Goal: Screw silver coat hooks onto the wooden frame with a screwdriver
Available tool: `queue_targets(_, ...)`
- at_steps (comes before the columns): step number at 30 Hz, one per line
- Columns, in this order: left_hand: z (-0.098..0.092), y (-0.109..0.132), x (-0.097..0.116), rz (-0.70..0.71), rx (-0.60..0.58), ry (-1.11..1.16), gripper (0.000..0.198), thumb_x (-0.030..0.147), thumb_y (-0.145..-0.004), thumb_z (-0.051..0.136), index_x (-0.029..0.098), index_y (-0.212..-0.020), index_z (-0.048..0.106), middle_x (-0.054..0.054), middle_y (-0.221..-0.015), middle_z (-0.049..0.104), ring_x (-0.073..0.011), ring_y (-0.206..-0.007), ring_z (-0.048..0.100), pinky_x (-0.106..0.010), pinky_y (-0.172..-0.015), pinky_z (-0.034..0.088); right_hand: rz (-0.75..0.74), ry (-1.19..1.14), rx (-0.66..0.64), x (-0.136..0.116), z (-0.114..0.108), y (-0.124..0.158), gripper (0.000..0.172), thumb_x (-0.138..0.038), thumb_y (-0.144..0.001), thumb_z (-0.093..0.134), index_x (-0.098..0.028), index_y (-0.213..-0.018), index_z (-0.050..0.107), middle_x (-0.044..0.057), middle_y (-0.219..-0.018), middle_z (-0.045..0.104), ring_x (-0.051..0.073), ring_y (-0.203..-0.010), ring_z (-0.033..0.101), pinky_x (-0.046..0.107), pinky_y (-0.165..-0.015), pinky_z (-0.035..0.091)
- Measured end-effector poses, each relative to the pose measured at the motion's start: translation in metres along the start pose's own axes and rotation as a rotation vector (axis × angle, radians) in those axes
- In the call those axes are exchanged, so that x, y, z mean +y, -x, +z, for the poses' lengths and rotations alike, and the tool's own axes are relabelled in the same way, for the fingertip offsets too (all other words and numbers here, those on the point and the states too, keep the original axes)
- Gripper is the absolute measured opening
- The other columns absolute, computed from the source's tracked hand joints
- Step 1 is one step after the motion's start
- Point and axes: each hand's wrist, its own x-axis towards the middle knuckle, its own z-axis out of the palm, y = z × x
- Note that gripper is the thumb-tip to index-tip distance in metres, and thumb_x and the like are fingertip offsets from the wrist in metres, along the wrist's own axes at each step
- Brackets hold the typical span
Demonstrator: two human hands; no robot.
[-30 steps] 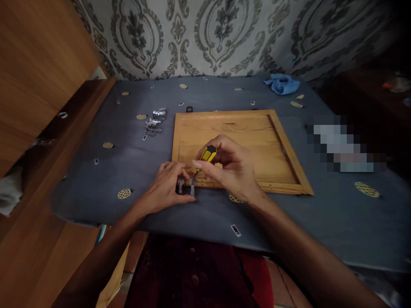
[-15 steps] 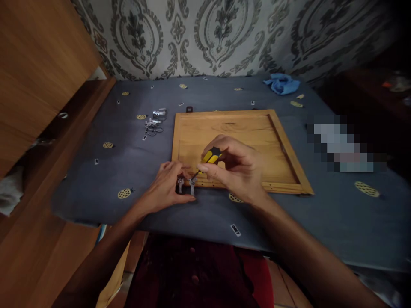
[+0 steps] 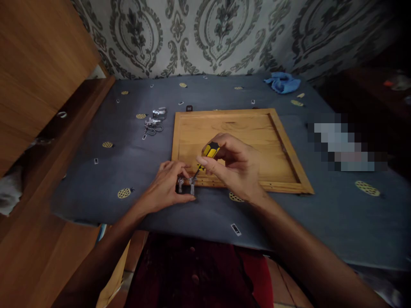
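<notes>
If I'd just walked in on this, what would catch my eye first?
Probably the yellow-and-black screwdriver in the right hand, its tip down at a metal fitting by the left end of the panel's near edge, with the left hand around that fitting. Next, the framed wooden panel itself, lying across the middle of the table. Then the crumpled blue cloth, bright at the table's far right corner.
</notes>
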Motion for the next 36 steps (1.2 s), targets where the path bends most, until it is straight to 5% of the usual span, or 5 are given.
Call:
queue_targets(20,0.001,0.001,-0.002,-0.004,0.001,0.002,0.057,0.033,-0.070,0.087,0.025,-0.110,0.047,-0.003,-0.109,0.067,-0.0304,-0.115,0.061,-0.051,-0.104,0.040,0.034,0.118,-0.019,-0.001,-0.006,-0.003,0.035,-0.039,-0.078,0.085,-0.022,-0.072,0.054,-0.004,-0.066,0.053,0.010,-0.056,0.048,0.023,-0.047,0.038)
queue_targets(31,0.001,0.001,0.000,-0.024,0.015,-0.014,0.050,0.033,-0.068,0.087,0.025,-0.101,0.049,-0.004,-0.108,0.066,-0.0307,-0.109,0.060,-0.051,-0.099,0.043,-0.093,0.153,-0.140,-0.003,-0.009,-0.004,0.032,-0.040,-0.082,0.081,-0.021,-0.071,0.057,-0.004,-0.063,0.054,0.011,-0.058,0.052,0.026,-0.052,0.040)
queue_targets(36,0.000,0.001,0.001,-0.031,0.007,-0.035,0.051,0.031,-0.068,0.087,0.024,-0.102,0.049,-0.004,-0.111,0.066,-0.0312,-0.113,0.058,-0.050,-0.100,0.043,-0.088,0.098,-0.173,-0.003,-0.011,-0.006,0.025,-0.043,-0.084,0.079,-0.021,-0.087,0.068,-0.001,-0.076,0.064,0.012,-0.063,0.055,0.026,-0.056,0.043)
